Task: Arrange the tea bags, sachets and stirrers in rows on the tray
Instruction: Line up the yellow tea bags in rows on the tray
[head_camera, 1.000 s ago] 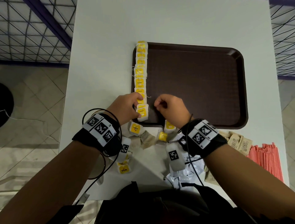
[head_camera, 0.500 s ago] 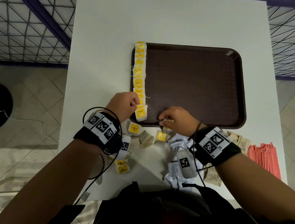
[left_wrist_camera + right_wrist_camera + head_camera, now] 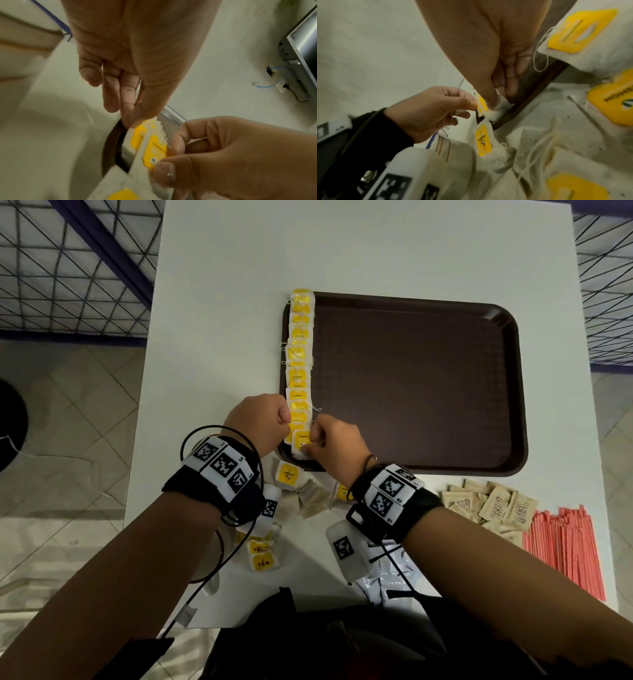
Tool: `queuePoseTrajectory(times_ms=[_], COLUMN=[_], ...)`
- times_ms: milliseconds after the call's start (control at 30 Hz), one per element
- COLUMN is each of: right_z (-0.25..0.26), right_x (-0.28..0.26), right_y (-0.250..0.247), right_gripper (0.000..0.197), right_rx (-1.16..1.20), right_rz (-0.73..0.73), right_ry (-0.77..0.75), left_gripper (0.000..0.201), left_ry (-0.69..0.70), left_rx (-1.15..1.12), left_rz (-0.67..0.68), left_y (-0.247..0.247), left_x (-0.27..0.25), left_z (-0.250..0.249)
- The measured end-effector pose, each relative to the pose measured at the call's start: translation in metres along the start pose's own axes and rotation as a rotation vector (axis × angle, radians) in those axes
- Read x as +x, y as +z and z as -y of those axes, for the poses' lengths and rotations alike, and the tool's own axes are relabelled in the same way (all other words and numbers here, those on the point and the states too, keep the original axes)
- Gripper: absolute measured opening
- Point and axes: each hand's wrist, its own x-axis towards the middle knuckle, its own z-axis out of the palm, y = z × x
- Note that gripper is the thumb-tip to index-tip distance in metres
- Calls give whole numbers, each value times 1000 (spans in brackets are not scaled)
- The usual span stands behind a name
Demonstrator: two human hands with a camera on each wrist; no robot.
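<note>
A brown tray (image 3: 411, 385) lies on the white table. A row of yellow-tagged tea bags (image 3: 300, 354) runs along its left edge, each overlapping the one before. At the row's near end my right hand (image 3: 310, 445) pinches the last tea bag (image 3: 302, 440) between thumb and forefinger, seen close in the left wrist view as the tea bag (image 3: 154, 151). My left hand (image 3: 286, 422) is curled just left of it and pinches the top edge of the neighbouring tea bag (image 3: 136, 135). The tray's near left corner is hidden under my hands.
Loose tea bags (image 3: 287, 474) lie on the table just in front of the tray, with more tea bags (image 3: 262, 559) under my left wrist. White sachets (image 3: 387, 577) sit near my body. Brown sachets (image 3: 493, 505) and red stirrers (image 3: 565, 549) lie at the right.
My right hand dropped back to the loose pile in front of the tray, then came forward with a tea bag to the row's near end. The left hand stayed at the row.
</note>
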Motion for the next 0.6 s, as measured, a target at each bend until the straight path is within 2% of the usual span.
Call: queuePoseTrajectory(times_ms=[167, 267, 433, 600], right_z=[-2, -6, -8, -9], right_x=[-1, -3, -8, -9], right_y=[-2, -5, -6, -7], right_gripper=[12, 11, 17, 23], right_rx=[-25, -37, -35, -48], right_rz=[8, -28, -18, -42], right_ry=[-111, -124, -176, -204], left_gripper=[7, 8, 10, 16], left_ry=[-3, -10, 3, -10], left_rx=[-31, -40, -53, -113], left_rz=[-9, -7, 27, 2], left_y=[2, 3, -2, -9], left_x=[1, 2, -1, -3], left_z=[1, 1, -1, 1])
